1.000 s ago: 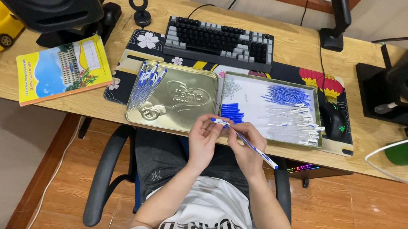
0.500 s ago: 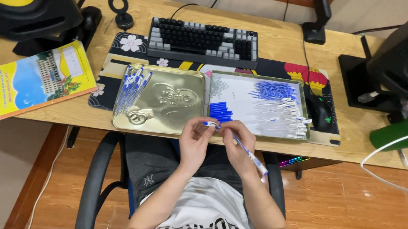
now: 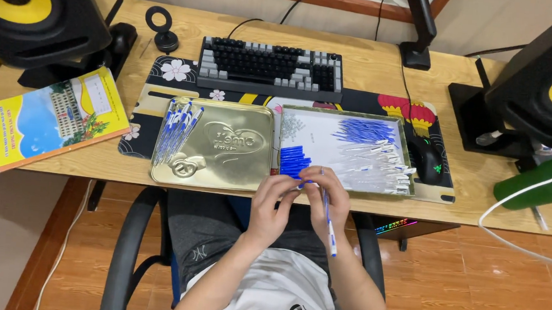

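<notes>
Blue-and-white plastic, a pen, sits in my right hand just below centre frame, fingers closed round its barrel, its tip pointing down toward my lap. My left hand pinches at the pen's upper end, fingertips meeting the right hand's. Both hover at the wooden bench edge, just below an open tray of loose pen parts. Left of it, a gold tin lid carries finished pens.
</notes>
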